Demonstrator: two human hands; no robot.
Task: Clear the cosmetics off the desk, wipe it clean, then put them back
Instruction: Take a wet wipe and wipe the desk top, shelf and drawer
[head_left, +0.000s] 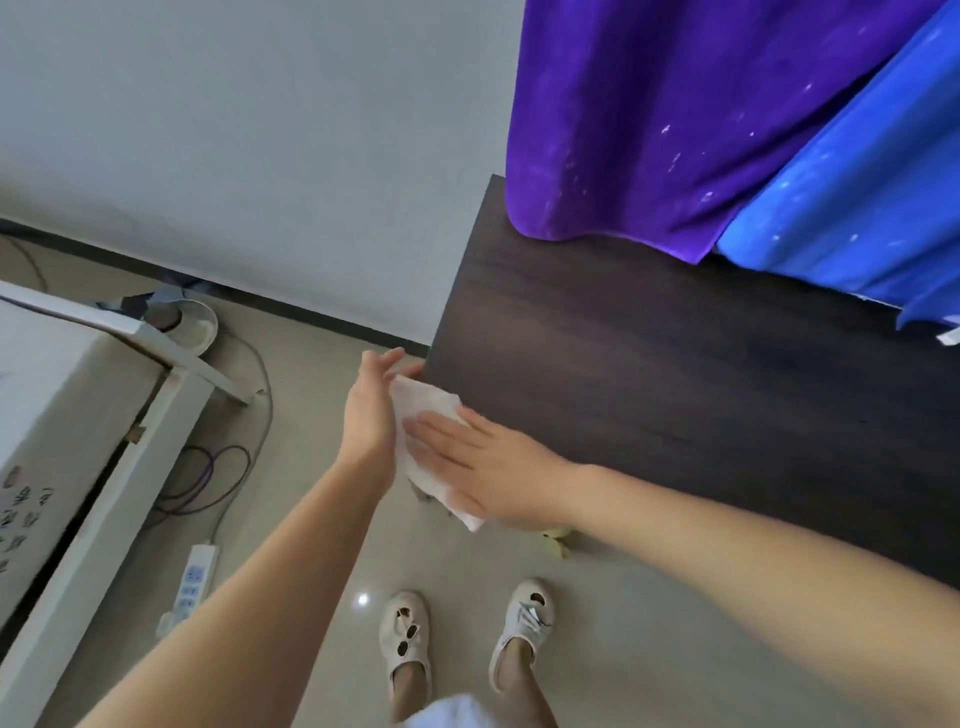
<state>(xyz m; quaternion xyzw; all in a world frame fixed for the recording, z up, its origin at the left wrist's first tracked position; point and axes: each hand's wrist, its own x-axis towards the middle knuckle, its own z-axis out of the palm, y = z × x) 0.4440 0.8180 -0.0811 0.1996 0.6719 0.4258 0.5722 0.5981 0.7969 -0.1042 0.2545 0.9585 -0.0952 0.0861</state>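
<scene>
Desk (675, 364), a dark wood-grain top, runs from the middle of the view toward the right, and 1 white wipe (423, 410) hangs over its near left corner. A person's right hand (483, 462) lies flat on the wipe with its fingers straight and together, pressing the cloth against the corner edge. The left hand (366, 410) stands just beside it off the desk's edge, palm turned toward the wipe and fingers loosely spread, touching the cloth's outer side without curling round it. 2 curtains drape onto the far edge of the desk: 1 purple curtain (675, 114) and 1 blue curtain (857, 208) to its right. On the tiled floor stand the person's 2 feet in pale shoes (408, 639). To the left, 1 white power strip (195, 577) lies on the floor with cables (208, 478) looping near it, beside a white frame (130, 441). 1 pale round container (195, 325) sits near the wall behind that frame; what it holds cannot be made out.
</scene>
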